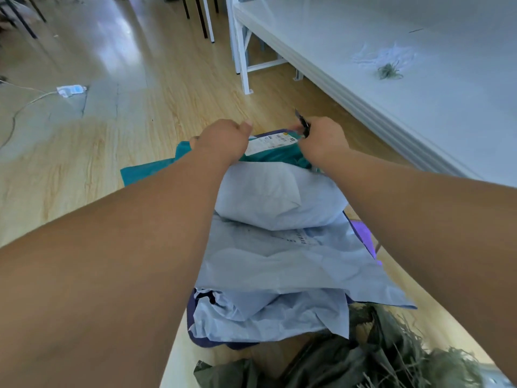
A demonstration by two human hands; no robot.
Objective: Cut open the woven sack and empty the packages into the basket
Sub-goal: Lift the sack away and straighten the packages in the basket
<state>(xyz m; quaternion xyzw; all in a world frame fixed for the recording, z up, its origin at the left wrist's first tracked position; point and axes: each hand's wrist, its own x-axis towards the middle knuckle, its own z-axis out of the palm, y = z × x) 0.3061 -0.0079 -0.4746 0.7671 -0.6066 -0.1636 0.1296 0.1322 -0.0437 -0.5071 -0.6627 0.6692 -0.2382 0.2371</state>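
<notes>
On the wooden floor (167, 88), the left hand (223, 141) grips the teal plastic package (145, 170). Pale blue plastic mailer packages (279, 247) lie piled between the forearms. The right hand (321, 141) clenches a small dark cutter (302, 123), with the frayed olive-green woven sack (363, 354) nearest, beside the white bench (419, 79).

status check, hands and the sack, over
Left hand grips the teal sack edge. Right hand holds a dark blade at the sack. Pale packages piled near side. Basket not in view.
</notes>
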